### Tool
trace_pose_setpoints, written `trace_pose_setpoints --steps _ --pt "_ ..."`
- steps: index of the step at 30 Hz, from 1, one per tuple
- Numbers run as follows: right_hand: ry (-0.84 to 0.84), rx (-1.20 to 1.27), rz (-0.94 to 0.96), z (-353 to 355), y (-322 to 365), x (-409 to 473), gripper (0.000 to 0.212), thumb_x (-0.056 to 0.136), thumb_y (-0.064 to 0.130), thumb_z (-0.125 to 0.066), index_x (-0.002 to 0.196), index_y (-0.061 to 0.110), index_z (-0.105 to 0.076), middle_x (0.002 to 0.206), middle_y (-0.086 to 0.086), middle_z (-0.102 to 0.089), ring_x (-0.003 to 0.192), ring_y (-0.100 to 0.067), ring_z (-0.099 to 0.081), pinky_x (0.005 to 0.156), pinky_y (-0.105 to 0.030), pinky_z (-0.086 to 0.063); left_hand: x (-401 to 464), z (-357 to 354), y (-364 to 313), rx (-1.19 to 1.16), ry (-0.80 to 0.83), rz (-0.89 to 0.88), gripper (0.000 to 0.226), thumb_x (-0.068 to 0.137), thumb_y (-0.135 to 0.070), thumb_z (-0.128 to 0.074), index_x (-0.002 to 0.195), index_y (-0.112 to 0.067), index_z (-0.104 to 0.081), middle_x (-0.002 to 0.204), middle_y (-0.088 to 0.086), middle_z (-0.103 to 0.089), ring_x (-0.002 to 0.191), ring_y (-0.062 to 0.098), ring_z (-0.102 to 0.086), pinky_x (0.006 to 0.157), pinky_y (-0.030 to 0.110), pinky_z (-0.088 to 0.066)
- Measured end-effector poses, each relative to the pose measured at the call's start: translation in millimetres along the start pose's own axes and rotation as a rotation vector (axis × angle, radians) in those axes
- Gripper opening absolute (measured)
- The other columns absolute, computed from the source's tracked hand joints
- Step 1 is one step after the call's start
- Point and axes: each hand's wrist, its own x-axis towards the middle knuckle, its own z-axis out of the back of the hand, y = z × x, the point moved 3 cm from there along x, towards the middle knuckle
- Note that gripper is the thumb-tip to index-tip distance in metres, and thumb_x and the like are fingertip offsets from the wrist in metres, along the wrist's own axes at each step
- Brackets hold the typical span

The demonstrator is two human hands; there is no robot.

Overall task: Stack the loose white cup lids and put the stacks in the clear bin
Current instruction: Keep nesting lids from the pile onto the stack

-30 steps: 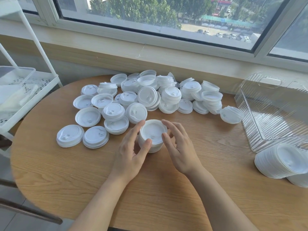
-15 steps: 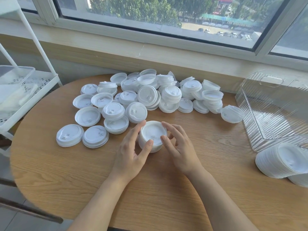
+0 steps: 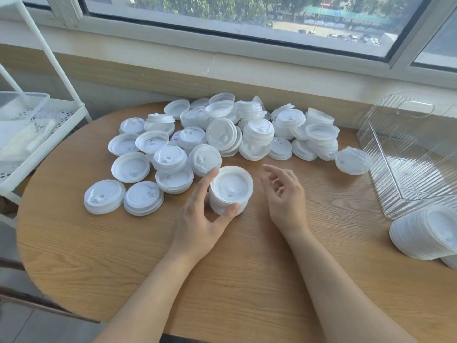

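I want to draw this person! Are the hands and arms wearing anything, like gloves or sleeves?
No. The left hand and right hand are bare, with no gloves, rings or watch showing. Both forearms are bare too; no sleeve is in view.

left hand [image 3: 197, 219] gripping lid stack [image 3: 231, 189], right hand [image 3: 284, 194] apart

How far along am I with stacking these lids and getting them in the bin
Early. Done: two tall stacks lie by the table's right edge, outside the clear bin, which looks empty. In hand: your left hand grips a short stack; your right hand is open beside it. Left: the loose pile.
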Motion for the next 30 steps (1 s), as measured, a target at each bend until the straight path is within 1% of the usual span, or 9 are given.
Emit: trace_pose_setpoints --steps 3,6,10,13,16,19,24,27,30 --pt "-0.058 -0.088 0.017 -3 -5 24 0.018 0.097 0.026 -0.074 0.114 0.029 -0.078 0.095 0.012 -0.060 0.075 -0.007 -0.056 0.076 -0.024 -0.048 10 -5 -1 -0.021 0.013 -0.007 0.080 0.081 -0.073 -0.067 0.152 -0.054 -0.033 0.148 -0.023 -0.053 0.129 0.007 -0.059 0.107 0.040 -0.051" --pt "-0.117 -0.233 0.115 -8 -5 42 0.016 0.096 0.024 -0.074 0.112 0.026 -0.079 0.094 0.016 -0.057 0.072 -0.002 -0.052 0.071 -0.024 -0.042 20 -11 -3 -0.003 0.021 -0.021 0.080 0.082 -0.075 -0.064 0.152 -0.060 -0.028 0.153 -0.026 -0.048 0.132 0.008 -0.057 0.109 0.043 -0.051" --pt "-0.079 -0.406 0.206 -18 -8 61 0.024 0.094 0.018 -0.075 0.116 0.025 -0.079 0.098 0.005 -0.063 0.083 -0.015 -0.060 0.072 -0.026 -0.040 20 -12 0 0.032 0.021 -0.030 0.082 0.082 -0.074 -0.064 0.154 -0.054 -0.029 0.153 -0.028 -0.047 0.133 0.005 -0.056 0.109 0.042 -0.050" --pt "-0.077 -0.456 0.201 -21 -11 69 0.018 0.093 0.017 -0.075 0.109 0.024 -0.081 0.098 0.002 -0.064 0.084 -0.021 -0.062 0.073 -0.028 -0.039 20 -10 0 0.024 0.033 -0.033 0.083 0.081 -0.074 -0.064 0.154 -0.054 -0.030 0.153 -0.028 -0.047 0.133 0.005 -0.056 0.110 0.042 -0.049" --pt "-0.104 -0.420 0.182 -18 -13 70 0.011 0.096 0.021 -0.074 0.103 0.024 -0.082 0.095 0.004 -0.063 0.082 -0.021 -0.062 0.071 -0.029 -0.039 20 -10 -1 0.019 0.035 -0.036 0.082 0.082 -0.072 -0.065 0.154 -0.054 -0.031 0.153 -0.028 -0.048 0.133 0.005 -0.056 0.111 0.042 -0.049" --pt "-0.127 -0.344 0.163 -12 -12 66 0.009 0.096 0.025 -0.075 0.101 0.025 -0.082 0.093 0.010 -0.060 0.077 -0.013 -0.056 0.071 -0.026 -0.038 20 -10 -2 0.016 0.033 -0.032 0.082 0.081 -0.072 -0.066 0.154 -0.053 -0.032 0.152 -0.027 -0.048 0.133 0.005 -0.056 0.111 0.042 -0.048" --pt "-0.134 -0.212 0.169 0 -6 48 0.005 0.094 0.026 -0.078 0.095 0.022 -0.080 0.092 0.012 -0.058 0.070 -0.006 -0.049 0.072 -0.011 -0.037 20 -9 -3 -0.003 0.024 -0.031 0.084 0.081 -0.072 -0.068 0.154 -0.051 -0.034 0.151 -0.026 -0.050 0.129 0.004 -0.058 0.108 0.042 -0.050" --pt "-0.090 -0.116 0.151 8 0 31 0.002 0.094 0.020 -0.078 0.095 0.020 -0.079 0.093 0.009 -0.060 0.072 -0.012 -0.052 0.073 -0.016 -0.042 19 -8 -4 -0.015 0.021 -0.026 0.086 0.078 -0.073 -0.069 0.153 -0.055 -0.032 0.148 -0.027 -0.052 0.122 0.002 -0.060 0.106 0.040 -0.052" --pt "-0.092 -0.013 0.111 16 7 13 0.005 0.095 0.017 -0.077 0.096 0.021 -0.079 0.094 0.007 -0.062 0.075 -0.017 -0.053 0.071 -0.024 -0.046 18 -9 -5 -0.025 0.033 -0.032 0.088 0.078 -0.074 -0.069 0.154 -0.053 -0.032 0.148 -0.026 -0.053 0.126 0.003 -0.059 0.107 0.041 -0.051"
